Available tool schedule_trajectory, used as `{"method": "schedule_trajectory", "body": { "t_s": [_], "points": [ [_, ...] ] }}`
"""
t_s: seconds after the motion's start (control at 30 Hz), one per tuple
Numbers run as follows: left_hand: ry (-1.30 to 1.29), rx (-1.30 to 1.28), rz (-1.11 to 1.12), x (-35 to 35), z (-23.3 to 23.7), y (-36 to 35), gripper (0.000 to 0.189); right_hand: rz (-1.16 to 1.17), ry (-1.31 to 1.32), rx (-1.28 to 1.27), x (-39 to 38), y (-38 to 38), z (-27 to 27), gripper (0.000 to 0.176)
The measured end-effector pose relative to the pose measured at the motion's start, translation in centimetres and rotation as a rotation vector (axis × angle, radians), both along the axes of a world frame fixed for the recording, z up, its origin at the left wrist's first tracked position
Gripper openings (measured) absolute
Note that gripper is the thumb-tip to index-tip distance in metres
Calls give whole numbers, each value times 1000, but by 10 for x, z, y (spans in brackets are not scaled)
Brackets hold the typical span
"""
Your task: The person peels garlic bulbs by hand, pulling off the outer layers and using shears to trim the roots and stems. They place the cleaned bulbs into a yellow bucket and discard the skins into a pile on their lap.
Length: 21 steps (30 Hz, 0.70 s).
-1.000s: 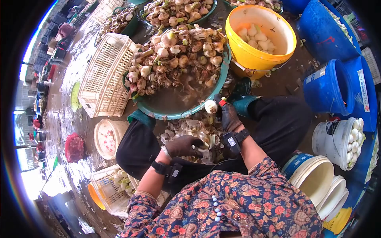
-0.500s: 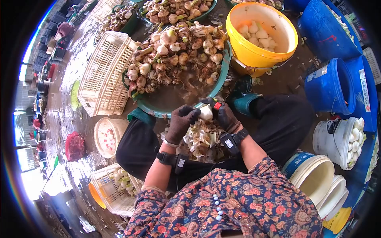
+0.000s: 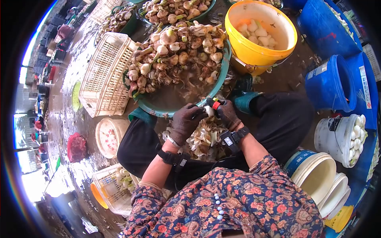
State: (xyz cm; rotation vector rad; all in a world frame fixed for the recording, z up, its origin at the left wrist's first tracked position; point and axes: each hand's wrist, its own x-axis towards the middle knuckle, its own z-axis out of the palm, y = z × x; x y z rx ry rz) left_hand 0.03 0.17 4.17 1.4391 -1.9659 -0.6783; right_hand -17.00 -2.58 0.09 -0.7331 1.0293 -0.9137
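Note:
My left hand (image 3: 185, 122), in a dark glove, is closed on a white garlic bulb (image 3: 208, 111), mostly hidden by the fingers. My right hand (image 3: 228, 115), also gloved, is closed at the bulb's other side. In it shows a small dark tool with a red band (image 3: 215, 105); its working end is hidden. Below the hands, a heap of pale garlic skins (image 3: 204, 141) lies between my legs. Just beyond them stands a green basin (image 3: 225, 75) heaped with unpeeled garlic (image 3: 178, 55), roots and stems attached.
A yellow bucket (image 3: 254, 59) with peeled garlic stands ahead right. White crates (image 3: 105, 75) and a pale tub (image 3: 111, 137) are on the left. Along the right are a blue bucket (image 3: 323, 87), a white bucket (image 3: 333, 139) full of peeled bulbs, and tipped buckets (image 3: 317, 174).
Both hands have drawn closer around the garlic bulb, and less of it shows. My left hand has shifted slightly right and its fingers now cover more of the bulb.

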Motion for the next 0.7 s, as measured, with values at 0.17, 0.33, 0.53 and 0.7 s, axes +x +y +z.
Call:
{"method": "schedule_trajectory", "body": {
  "t_s": [0.17, 0.33, 0.53, 0.7],
  "points": [
    [-96, 17, -16, -5, -12, 5, 12, -68, -12, -22, 4, 3, -12, 11],
    [-440, 421, -410, -19, -15, 57, 17, -306, -177, 101, 7, -8, -23, 14],
    [307, 123, 237, -7, -21, 19, 19, -162, -2, 57, 10, -2, -18, 18],
    [118, -42, -15, -3, -7, 3, 21, -111, 49, 5, 8, -1, -8, 18]
  ]
}}
